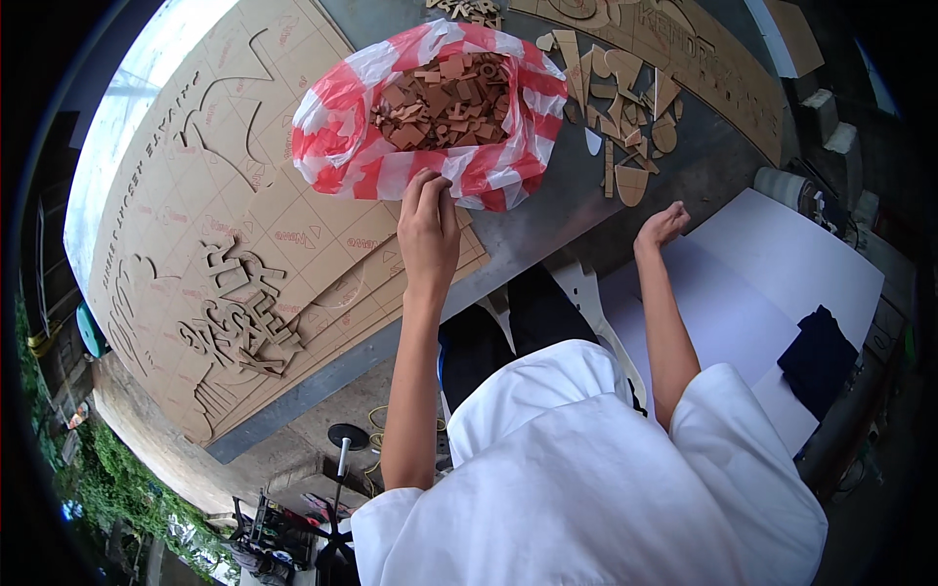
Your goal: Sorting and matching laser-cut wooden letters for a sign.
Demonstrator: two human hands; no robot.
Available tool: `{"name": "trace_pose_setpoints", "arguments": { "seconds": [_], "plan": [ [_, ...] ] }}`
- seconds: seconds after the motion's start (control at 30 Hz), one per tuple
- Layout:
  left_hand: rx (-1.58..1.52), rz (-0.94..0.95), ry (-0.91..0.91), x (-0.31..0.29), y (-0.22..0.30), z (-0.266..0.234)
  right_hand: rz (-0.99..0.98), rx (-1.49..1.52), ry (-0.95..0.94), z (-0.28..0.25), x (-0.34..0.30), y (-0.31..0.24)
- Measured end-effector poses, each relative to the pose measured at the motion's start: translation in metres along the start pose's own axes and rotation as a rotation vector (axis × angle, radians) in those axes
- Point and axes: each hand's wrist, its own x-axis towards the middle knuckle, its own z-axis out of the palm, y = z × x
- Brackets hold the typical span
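A red-and-white striped plastic bag (337, 146) stands on the table with its mouth spread wide. Many small brown cut pieces (445, 103) fill it. My left hand (430, 220) is at the bag's near rim, its fingers closed on the plastic. Off the table's near edge, to the right of the bag, I hold my right hand (662, 227) in the air with the fingers curled together. What it holds, if anything, is hidden. Closest to it on the table are loose cut shapes (630, 186) of brown board, some of them pointed or rounded.
Brown boards (322, 230) with cut outlines lie stacked at the left, a heap of cut-out letters (249, 327) on them. Another cut board (723, 73) lies at the far right. White sheets (743, 264) and a dark cloth (821, 361) are right of me. A stool (348, 437) stands lower left.
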Motion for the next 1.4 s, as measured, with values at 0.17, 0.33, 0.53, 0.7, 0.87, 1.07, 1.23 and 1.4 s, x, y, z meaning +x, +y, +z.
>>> {"name": "trace_pose_setpoints", "arguments": {
  "seconds": [0.17,0.33,0.53,0.7,0.87,1.07,1.23,1.4],
  "plan": [
    [0.359,-0.264,-0.201,0.022,-0.019,0.049,0.244,-0.157,0.005,0.06,0.099,-0.012],
    [0.67,-0.511,-0.276,0.014,-0.016,0.063,0.718,-0.207,-0.026,0.136,0.18,0.039],
    [0.73,-0.497,-0.181,0.016,-0.013,0.081,0.759,-0.659,-0.109,0.171,0.185,0.071],
    [0.717,-0.408,-0.078,0.033,0.002,0.101,0.966,-0.009,0.116,0.124,0.154,-0.046],
    [0.761,-0.425,-0.187,0.045,0.006,0.11,0.922,0.016,0.152,0.129,0.159,-0.046],
    [0.745,-0.437,-0.442,0.066,0.019,0.086,0.877,0.067,0.104,0.132,0.157,-0.042],
    [0.71,-0.482,-0.529,0.082,0.036,0.069,0.868,0.133,0.032,0.13,0.156,-0.039],
    [0.681,-0.451,-0.546,0.083,0.033,0.065,0.829,0.004,0.01,0.126,0.158,-0.035]
  ]
}}
